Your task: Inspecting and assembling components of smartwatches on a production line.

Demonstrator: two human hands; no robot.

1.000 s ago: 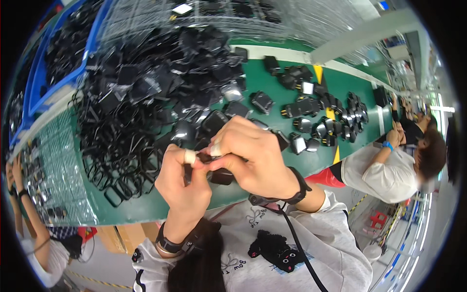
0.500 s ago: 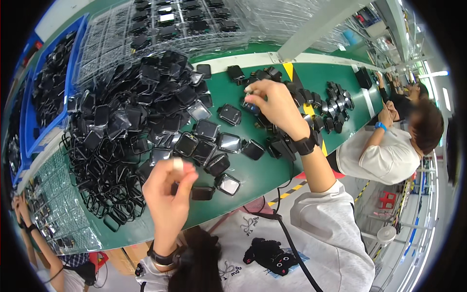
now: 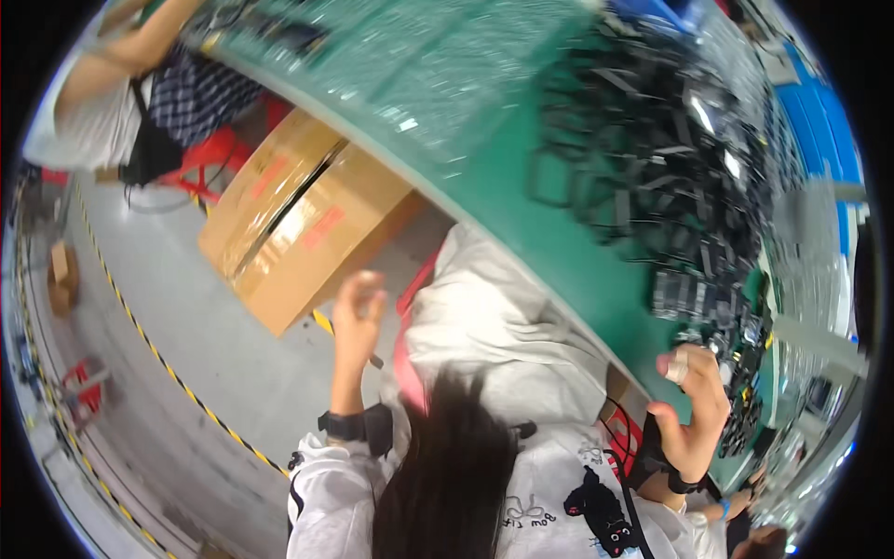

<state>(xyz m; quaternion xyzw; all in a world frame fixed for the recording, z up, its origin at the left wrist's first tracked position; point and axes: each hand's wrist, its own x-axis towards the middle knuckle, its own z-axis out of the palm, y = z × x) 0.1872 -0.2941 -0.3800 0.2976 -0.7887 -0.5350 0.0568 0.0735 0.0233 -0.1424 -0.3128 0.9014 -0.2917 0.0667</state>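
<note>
Outside the table (image 3: pixel 549 233) edge, the left hand (image 3: pixel 357 319) (loosely curled) has floor (image 3: pixel 270 384) leftward.

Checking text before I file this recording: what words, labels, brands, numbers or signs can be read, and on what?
Pale grey sweatshirt: dark lettering beside a furry black animal patch; wording not copied here.
Brown cardboard box: pinkish-red marks, too blurred to read.
Heap of small black parts: any text too blurred to read.
</note>
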